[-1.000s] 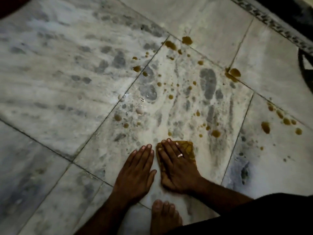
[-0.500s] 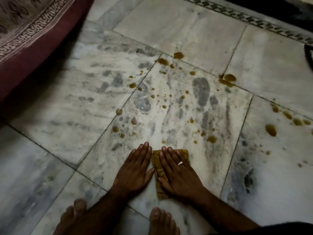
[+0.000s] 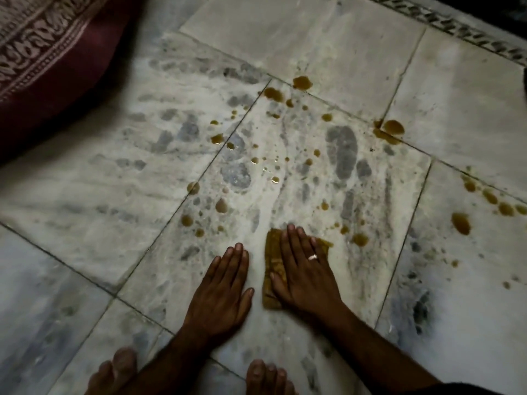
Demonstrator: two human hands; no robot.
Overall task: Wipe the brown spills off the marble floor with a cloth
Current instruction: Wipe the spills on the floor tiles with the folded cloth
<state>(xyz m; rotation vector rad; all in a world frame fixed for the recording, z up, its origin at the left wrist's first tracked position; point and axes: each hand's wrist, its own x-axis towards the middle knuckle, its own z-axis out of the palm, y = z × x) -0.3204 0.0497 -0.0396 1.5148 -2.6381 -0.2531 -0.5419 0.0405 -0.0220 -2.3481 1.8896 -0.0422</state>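
Observation:
A folded brown-yellow cloth [image 3: 273, 260] lies flat on the white-grey marble floor [image 3: 114, 195]. My right hand [image 3: 303, 273], with a ring on one finger, presses flat on top of the cloth and covers most of it. My left hand [image 3: 224, 292] rests palm down on bare marble just left of the cloth, fingers together, holding nothing. Several brown spills dot the tiles beyond my hands: a drop [image 3: 360, 239] just right of the cloth, a larger blot [image 3: 460, 223] farther right, small drops [image 3: 187, 220] to the left, and puddles [image 3: 392, 128] near the far tile joints.
A maroon patterned fabric, like a rug or cushion [image 3: 42, 52], fills the top left corner. A dark patterned border strip [image 3: 456, 27] runs along the top right. My bare feet [image 3: 265, 377] show at the bottom edge, on either side of my left forearm.
The view has tilted and pulled back, bringing the maroon fabric and my second foot into sight. My right hand and the cloth have shifted slightly away from my left hand, opening a gap.

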